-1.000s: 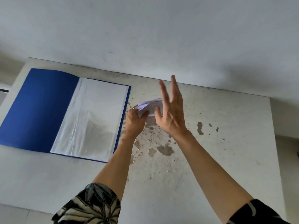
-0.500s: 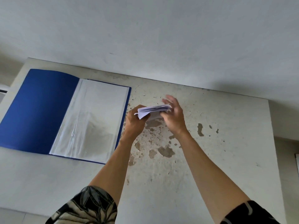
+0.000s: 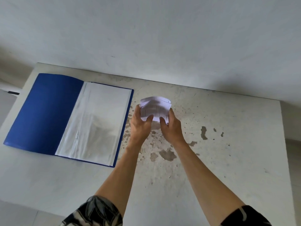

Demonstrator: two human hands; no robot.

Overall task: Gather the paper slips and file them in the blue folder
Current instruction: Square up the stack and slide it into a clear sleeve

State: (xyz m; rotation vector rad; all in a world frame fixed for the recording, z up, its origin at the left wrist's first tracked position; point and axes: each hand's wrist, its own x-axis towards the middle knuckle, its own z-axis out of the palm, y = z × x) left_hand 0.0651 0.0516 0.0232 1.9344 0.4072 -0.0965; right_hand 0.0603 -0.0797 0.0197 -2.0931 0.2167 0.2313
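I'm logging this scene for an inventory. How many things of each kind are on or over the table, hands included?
Blue folder, lying open: 1
Stack of paper slips, held by both hands (slips too bunched to count singly): 1
Hands, left hand and right hand: 2
Total: 4

Both arms extend forward and converge, forearms bare, patterned dark short sleeves visible at the lower edge of the view. Left hand [image 3: 140, 123]: back facing the camera, fingers curled, thumb pressed onto the lower left of a stack of paper slips [image 3: 154, 110], fingers behind it on the left edge. Right hand [image 3: 171, 126]: back facing the camera, thumb on the lower right of the stack, fingers wrapped behind its right edge. Both hands are closed on the stack, thumbs near each other, wrists apart and roughly level. The stack is held raised and tilted toward the camera.
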